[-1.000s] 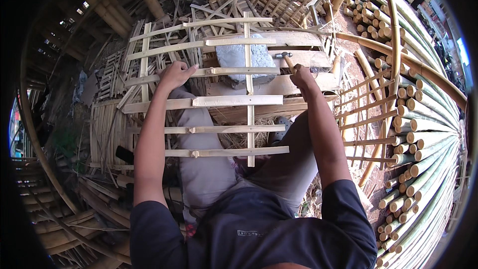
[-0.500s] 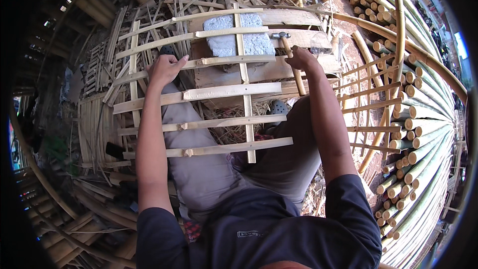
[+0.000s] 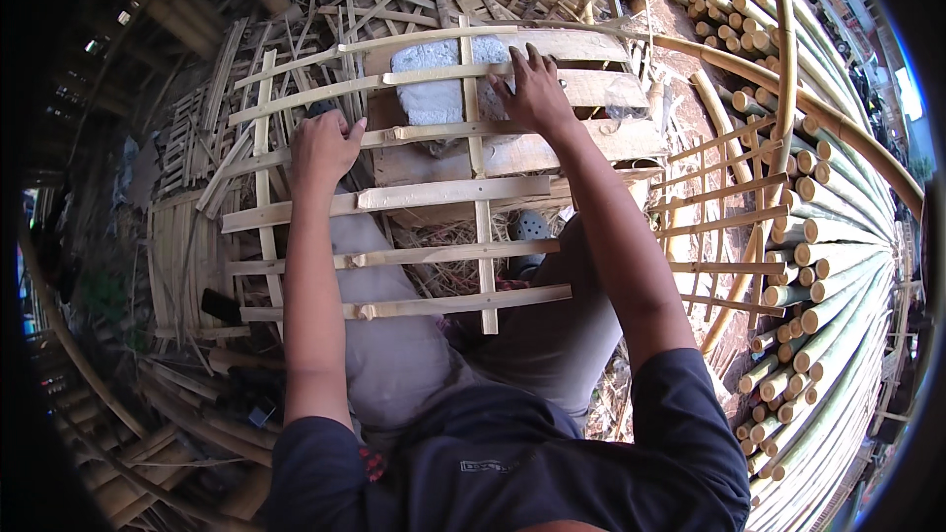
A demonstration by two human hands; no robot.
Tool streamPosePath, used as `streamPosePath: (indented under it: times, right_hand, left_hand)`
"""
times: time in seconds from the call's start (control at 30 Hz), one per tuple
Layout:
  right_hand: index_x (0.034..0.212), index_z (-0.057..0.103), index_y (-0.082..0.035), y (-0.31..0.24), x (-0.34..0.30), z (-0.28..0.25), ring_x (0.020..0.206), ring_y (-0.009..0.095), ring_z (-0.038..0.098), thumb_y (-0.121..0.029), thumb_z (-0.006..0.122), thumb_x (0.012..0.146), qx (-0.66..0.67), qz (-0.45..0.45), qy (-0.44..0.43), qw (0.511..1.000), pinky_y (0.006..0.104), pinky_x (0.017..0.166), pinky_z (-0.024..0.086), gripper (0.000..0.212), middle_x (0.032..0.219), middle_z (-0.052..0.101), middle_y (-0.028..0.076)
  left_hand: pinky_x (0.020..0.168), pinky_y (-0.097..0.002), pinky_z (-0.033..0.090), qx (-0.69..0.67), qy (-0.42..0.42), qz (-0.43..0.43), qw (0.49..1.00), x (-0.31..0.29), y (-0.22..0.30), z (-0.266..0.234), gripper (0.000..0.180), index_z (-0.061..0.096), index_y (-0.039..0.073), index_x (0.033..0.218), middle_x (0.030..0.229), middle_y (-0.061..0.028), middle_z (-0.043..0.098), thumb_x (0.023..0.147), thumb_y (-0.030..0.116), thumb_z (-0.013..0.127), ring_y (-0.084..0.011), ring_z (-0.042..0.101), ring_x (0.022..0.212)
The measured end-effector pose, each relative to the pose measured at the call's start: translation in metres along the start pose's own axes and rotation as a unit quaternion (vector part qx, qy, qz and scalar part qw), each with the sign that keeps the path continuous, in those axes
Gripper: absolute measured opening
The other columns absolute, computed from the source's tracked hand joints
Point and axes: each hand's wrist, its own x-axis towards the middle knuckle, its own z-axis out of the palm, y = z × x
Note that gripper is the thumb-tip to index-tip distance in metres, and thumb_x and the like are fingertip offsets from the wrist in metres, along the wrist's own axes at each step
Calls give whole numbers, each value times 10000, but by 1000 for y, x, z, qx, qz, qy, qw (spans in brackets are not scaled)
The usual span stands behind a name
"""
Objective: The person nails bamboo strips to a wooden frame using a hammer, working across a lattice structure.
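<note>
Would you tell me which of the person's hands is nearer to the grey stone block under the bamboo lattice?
The right hand: its fingers reach the grey stone block's right edge. The left hand grips a slat of the bamboo lattice lower left of the block, apart from it.

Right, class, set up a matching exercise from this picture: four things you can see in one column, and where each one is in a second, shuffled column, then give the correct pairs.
Column one:
1. left hand
2. right hand
3. grey block
4. round bamboo poles

Column two:
A. stacked along the person's right side
B. lying under the lattice's upper slats, between the two hands
C. on a horizontal slat near the left part of the bamboo lattice
D. spread over the slats at the upper middle, beside the upright slat

Pairs: 1-C, 2-D, 3-B, 4-A
</note>
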Motion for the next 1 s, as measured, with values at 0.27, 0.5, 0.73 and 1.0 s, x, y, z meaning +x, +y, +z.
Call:
streamPosePath:
  times: [0.27, 0.5, 0.73, 1.0]
  right_hand:
    - [1277, 568, 11, 10, 3, 8, 1380, 447, 376, -450, 502, 992, 25, -38, -31, 998, 514, 1157, 277, 546, 1397, 501, 282]
    - [1232, 573, 29, 23, 7, 1, 1329, 514, 407, -446, 550, 977, 62, -51, -70, 994, 505, 1120, 351, 540, 1382, 506, 295]
    - [1304, 558, -15, 9, 8, -19, 1407, 466, 321, -489, 516, 990, 36, -18, -131, 991, 484, 1150, 326, 570, 1439, 460, 277]
    - [1246, 585, -22, 11, 8, -22, 1234, 444, 527, -432, 531, 998, 67, -19, -98, 993, 462, 1028, 451, 482, 1334, 546, 264]
  left_hand:
    - [1070, -582, 338, 7, 180, 103, 978, 10, 74, 28, 524, 561, 117, 1354, 1408, -163, 487, 925, 415, 605, -369, 402, 1344]
    - [1100, -761, 28, 36, 139, 135, 980, 5, 81, 76, 705, 344, 131, 1532, 1598, -187, 249, 991, 583, 360, -411, 143, 1494]
    - [1131, -697, 151, 11, 137, 133, 982, 5, 78, 82, 691, 384, 119, 1511, 1597, -192, 253, 990, 573, 378, -406, 165, 1491]
    - [1144, -625, 218, 24, 163, 125, 978, 4, 79, 83, 633, 456, 131, 1471, 1573, -184, 314, 972, 520, 474, -406, 259, 1457]
